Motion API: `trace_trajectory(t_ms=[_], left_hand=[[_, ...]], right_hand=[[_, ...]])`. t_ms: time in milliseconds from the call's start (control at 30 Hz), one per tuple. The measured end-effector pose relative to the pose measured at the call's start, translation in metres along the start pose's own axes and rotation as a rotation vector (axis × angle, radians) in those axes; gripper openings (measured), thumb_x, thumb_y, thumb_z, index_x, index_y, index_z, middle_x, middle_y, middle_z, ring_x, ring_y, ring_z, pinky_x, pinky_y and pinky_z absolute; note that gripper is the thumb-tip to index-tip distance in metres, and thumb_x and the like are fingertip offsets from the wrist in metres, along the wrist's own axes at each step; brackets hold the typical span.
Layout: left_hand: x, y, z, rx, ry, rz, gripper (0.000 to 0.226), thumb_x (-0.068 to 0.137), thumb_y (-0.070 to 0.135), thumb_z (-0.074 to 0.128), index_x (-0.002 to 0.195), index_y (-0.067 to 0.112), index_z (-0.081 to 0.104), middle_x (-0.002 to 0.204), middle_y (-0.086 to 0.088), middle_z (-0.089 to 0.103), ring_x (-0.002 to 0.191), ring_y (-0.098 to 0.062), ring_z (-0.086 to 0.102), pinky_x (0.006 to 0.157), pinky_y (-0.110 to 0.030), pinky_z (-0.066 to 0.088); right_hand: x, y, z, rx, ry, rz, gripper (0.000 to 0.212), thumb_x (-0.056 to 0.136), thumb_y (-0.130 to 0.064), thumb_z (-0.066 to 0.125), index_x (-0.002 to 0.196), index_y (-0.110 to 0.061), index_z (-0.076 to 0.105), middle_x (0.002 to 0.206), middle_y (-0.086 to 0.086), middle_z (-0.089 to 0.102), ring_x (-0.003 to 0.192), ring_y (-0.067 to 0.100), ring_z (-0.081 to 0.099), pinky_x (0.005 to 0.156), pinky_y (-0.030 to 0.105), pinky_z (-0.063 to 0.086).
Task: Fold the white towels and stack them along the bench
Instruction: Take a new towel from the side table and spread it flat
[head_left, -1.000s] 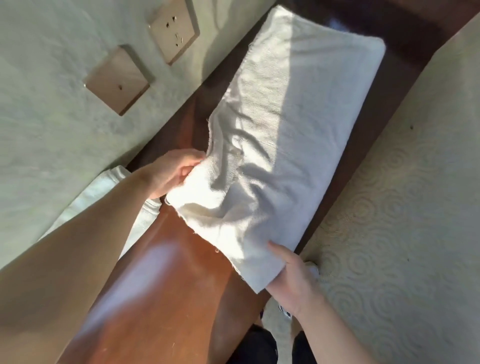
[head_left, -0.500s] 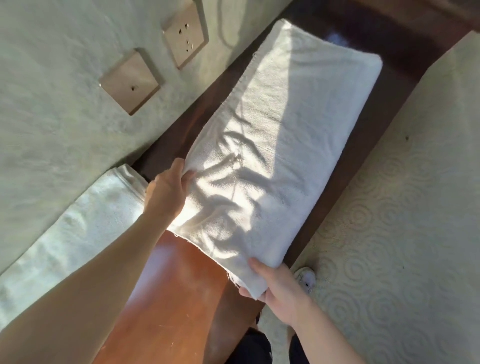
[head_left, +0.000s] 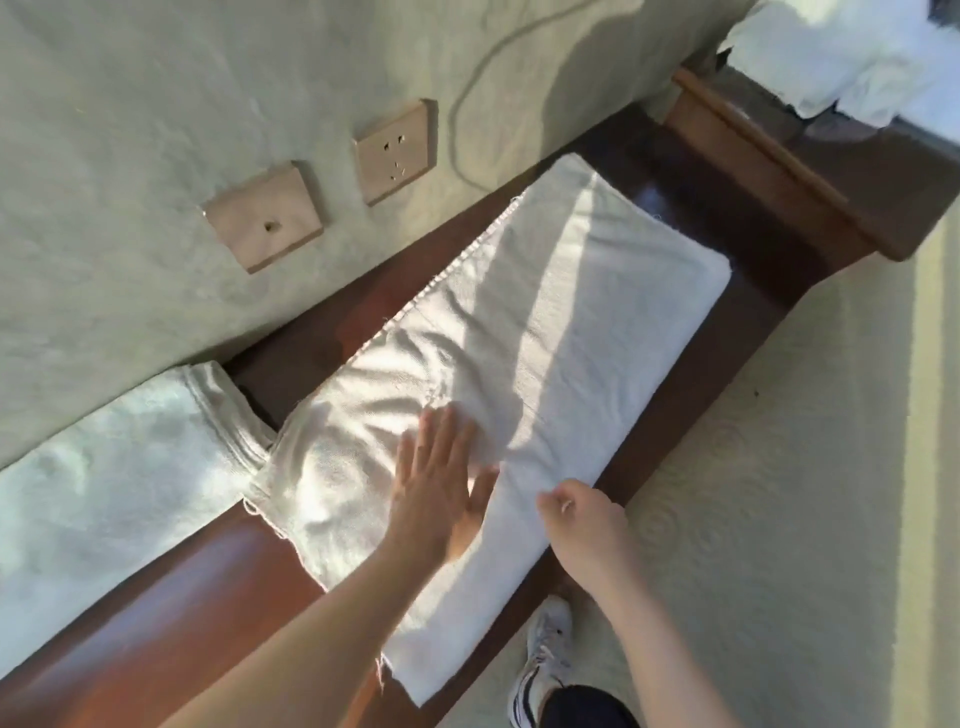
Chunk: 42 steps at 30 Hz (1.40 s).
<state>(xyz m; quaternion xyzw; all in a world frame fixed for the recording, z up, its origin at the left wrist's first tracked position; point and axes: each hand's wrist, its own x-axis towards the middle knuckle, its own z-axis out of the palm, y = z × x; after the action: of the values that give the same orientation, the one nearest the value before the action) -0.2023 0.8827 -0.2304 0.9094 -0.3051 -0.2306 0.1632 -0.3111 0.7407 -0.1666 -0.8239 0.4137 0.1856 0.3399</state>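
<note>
Left hand (head_left: 439, 480) (fingers flat) presses towel (head_left: 519, 374) on bench (head_left: 171, 613).

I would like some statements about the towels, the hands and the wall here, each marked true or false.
1. The left hand lies flat, fingers straight, on the long towel. True.
2. The right hand presses flat on the bench. False: its fingers are curled at the towel's near edge.
3. A folded towel lies against the wall, left of the long towel. True.
4. A cable is plugged into the wall socket. False: nothing is plugged in.
5. The long towel hangs down to the carpet. False: it lies on the bench.
</note>
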Motion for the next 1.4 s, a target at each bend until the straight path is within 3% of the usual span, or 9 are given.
trace_trajectory(t_ms=[133,300,433,600,767,933,1033,1167,1400], left_hand=[[0.008,0.028,0.015,-0.048,0.081,-0.241,0.071,0.096,0.065,-0.007,0.16,0.038,0.009,0.168,0.01,-0.018,0.148,-0.017,-0.035,0.117,-0.044,-0.03],[0.045,0.064,0.017,-0.039,0.245,-0.3,0.065,0.104,0.055,0.019,0.153,0.017,0.038,0.169,-0.007,0.011,0.156,-0.029,-0.011,0.125,-0.043,-0.013],[0.107,0.105,0.034,-0.037,0.3,-0.25,0.059,0.105,0.048,0.024,0.161,0.029,0.02,0.17,0.0,0.005,0.157,-0.028,-0.006,0.125,-0.055,0.009],[0.169,0.135,0.04,0.088,0.31,-0.495,0.063,0.104,0.059,0.008,0.16,0.037,-0.007,0.168,0.006,-0.014,0.154,-0.022,-0.02,0.125,-0.051,-0.009],[0.195,0.137,0.031,0.169,0.234,-0.275,0.065,0.105,0.059,0.017,0.162,0.034,-0.001,0.17,0.003,-0.003,0.156,-0.023,-0.013,0.126,-0.054,0.002],[0.238,0.173,0.024,0.065,0.335,-0.373,0.065,0.104,0.055,0.022,0.156,0.018,0.035,0.17,-0.005,0.01,0.157,-0.025,0.0,0.125,-0.056,0.012],[0.286,0.205,0.023,0.015,0.363,-0.392,0.064,0.104,0.054,0.018,0.162,0.029,0.008,0.17,0.0,-0.009,0.156,-0.021,-0.014,0.127,-0.046,-0.002],[0.317,0.217,0.029,0.066,0.287,-0.498,0.067,0.101,0.055,0.007,0.158,0.033,-0.019,0.167,0.002,-0.023,0.152,-0.02,-0.027,0.126,-0.046,-0.01],[0.319,0.216,0.026,0.067,0.283,-0.49,0.071,0.099,0.058,0.019,0.162,0.033,0.0,0.171,0.002,-0.006,0.157,-0.024,-0.01,0.126,-0.051,0.001]], right_hand=[[0.075,-0.015,-0.032,-0.127,0.263,-0.37,0.014,0.099,-0.022,0.056,0.108,-0.018,0.065,0.089,-0.004,0.06,0.089,0.021,0.058,0.081,0.036,0.047],[0.17,-0.022,-0.072,-0.448,0.331,-0.549,0.013,0.09,-0.008,0.06,0.101,-0.014,0.066,0.099,0.007,0.06,0.096,0.031,0.056,0.085,0.041,0.043],[0.252,-0.011,-0.113,-0.551,0.264,-0.73,0.042,0.097,-0.032,0.034,0.129,-0.019,0.058,0.134,0.008,0.057,0.13,0.034,0.046,0.109,0.048,0.033],[0.326,0.028,-0.152,-0.662,0.236,-0.895,0.055,0.107,-0.045,0.029,0.154,-0.02,0.042,0.16,0.008,0.039,0.151,0.026,0.03,0.121,0.048,0.027],[0.33,0.067,-0.179,-0.578,0.245,-0.824,0.06,0.105,-0.051,0.034,0.16,-0.026,0.028,0.165,0.002,0.03,0.153,0.022,0.025,0.121,0.046,0.025],[0.348,0.036,-0.202,-0.546,0.154,-0.81,0.061,0.104,-0.056,0.015,0.152,-0.027,0.041,0.161,0.002,0.038,0.147,0.029,0.034,0.114,0.049,0.024],[0.376,0.013,-0.205,-0.549,0.14,-0.916,0.056,0.105,-0.046,0.019,0.157,-0.031,0.03,0.168,-0.004,0.019,0.157,0.021,0.009,0.124,0.05,0.004],[0.405,0.008,-0.203,-0.637,0.182,-0.953,0.057,0.105,-0.042,0.02,0.16,-0.031,0.022,0.17,-0.001,0.011,0.158,0.023,0.002,0.125,0.058,0.008],[0.428,0.011,-0.209,-0.555,0.244,-1.062,0.057,0.102,-0.048,0.03,0.155,-0.03,0.039,0.165,0.002,0.028,0.155,0.025,0.02,0.121,0.059,0.022]])
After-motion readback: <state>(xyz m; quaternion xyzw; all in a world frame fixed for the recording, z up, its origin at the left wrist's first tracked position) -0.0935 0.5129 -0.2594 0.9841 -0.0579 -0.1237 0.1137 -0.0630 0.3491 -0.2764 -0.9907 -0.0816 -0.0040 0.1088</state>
